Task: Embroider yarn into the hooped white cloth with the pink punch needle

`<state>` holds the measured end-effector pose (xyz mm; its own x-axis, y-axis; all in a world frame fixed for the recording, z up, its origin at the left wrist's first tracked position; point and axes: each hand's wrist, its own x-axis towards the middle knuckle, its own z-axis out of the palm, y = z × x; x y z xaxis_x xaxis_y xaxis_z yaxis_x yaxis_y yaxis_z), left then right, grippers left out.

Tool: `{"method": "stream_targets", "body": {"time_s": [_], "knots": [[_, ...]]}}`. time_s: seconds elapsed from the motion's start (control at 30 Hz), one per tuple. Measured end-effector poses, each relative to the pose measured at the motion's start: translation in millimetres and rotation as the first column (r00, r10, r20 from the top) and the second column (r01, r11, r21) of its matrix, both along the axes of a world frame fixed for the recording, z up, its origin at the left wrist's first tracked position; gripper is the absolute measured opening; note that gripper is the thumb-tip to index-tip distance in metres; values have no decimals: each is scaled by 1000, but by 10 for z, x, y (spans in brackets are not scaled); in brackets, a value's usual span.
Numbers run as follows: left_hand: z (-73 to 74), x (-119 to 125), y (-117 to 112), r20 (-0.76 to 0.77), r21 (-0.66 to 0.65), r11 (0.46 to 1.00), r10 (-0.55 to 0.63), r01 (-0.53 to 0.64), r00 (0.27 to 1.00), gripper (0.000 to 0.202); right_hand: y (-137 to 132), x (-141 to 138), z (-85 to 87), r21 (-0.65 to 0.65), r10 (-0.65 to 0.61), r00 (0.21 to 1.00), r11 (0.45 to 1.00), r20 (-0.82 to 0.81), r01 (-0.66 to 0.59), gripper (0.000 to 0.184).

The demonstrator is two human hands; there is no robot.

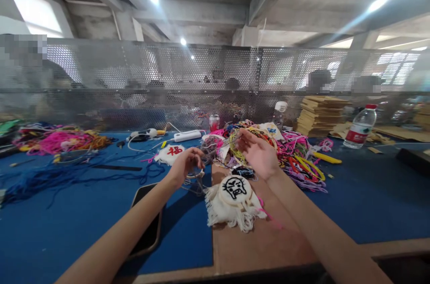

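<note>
White black-stitched cloth (235,192), one, near right hand (257,153), loosely spread; red-stitched cloth (169,154), one, beside left hand (187,165), curled, any pinch impossible to tell. On counter (188,239), one phone (152,231), one red-capped bottle (360,129).

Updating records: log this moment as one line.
left hand: curled by gray yarn | right hand: before yarn pile | embroidered cloth: on brown board
</note>
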<state>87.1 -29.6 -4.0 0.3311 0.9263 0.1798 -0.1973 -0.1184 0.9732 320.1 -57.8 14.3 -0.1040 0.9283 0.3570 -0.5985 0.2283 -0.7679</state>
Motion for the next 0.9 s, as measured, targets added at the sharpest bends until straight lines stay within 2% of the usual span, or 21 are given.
{"method": "stream_targets", "body": {"time_s": [0.13,0.23,0.3,0.43,0.5,0.53,0.6,0.67,0.7,0.77,0.8,0.83,0.9], "knots": [[-48,-53,109,-72,37,960,279,-276,958,12,98,153,-9,-32,-102,992,995,-68,100,24],[-84,-111,196,-160,61,906,422,-418,892,16,173,233,-49,-58,-188,978,981,-87,184,22],[-112,-153,256,-200,103,877,480,-469,854,20,198,252,-68,-76,-199,977,978,-77,193,22],[-183,-224,344,-348,338,824,558,-455,753,30,198,223,-77,-90,-207,977,975,-50,202,22],[-202,-239,338,-495,440,807,583,-393,644,38,199,198,-83,-70,-245,969,968,-19,243,22],[-200,-239,318,-572,487,799,597,-353,562,41,203,185,-91,-56,-276,961,960,13,276,21],[-169,-223,253,-685,585,769,638,-257,351,42,214,152,-115,-6,-360,926,932,113,363,19],[-107,-192,169,-711,667,729,684,-155,163,35,213,95,-143,70,-424,875,905,235,420,15],[-69,-173,125,-708,687,717,697,-116,116,32,203,54,-156,109,-438,849,899,297,425,15],[11,-128,33,-699,707,705,709,-57,99,26,154,-53,-181,189,-462,795,887,393,422,16],[49,-102,-17,-690,716,697,713,-27,124,24,116,-114,-194,238,-486,760,874,433,423,16],[83,-72,-71,-679,727,686,714,20,171,23,71,-177,-208,301,-520,715,854,467,424,15],[135,-1,-186,-655,752,628,679,200,332,23,-30,-291,-243,470,-602,598,794,529,384,12]]}}
